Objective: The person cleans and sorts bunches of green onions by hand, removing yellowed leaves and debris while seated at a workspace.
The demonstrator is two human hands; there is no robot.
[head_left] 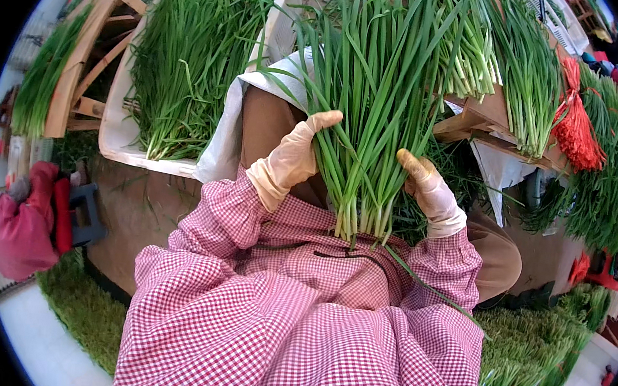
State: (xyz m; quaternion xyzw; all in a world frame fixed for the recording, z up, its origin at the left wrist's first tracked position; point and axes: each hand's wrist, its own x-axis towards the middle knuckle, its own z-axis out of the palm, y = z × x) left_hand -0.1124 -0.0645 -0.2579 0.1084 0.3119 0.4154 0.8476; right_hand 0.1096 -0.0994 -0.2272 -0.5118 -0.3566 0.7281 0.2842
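Between my two gloved hands stands a loose bunch of garlic chives (374,125), its pale cut ends low against my checked smock and its green leaves fanning away from me. My left hand (288,158) grips the bunch's left side, thumb stretched up along the leaves. On the other side my right hand (437,197) holds it, the thumb touching the stems. The fingers of both hands are mostly hidden behind the leaves. A single chive leaf (433,285) trails across the smock near my right sleeve.
At the left, a white crate (136,157) holds loose chives, beside a wooden frame (86,56). More chives (517,79) lie on a wooden stand at the right, with red ties (579,128) hanging there. Tied bundles (537,353) cover the floor behind on the right. A person in pink (23,230) is at the left.
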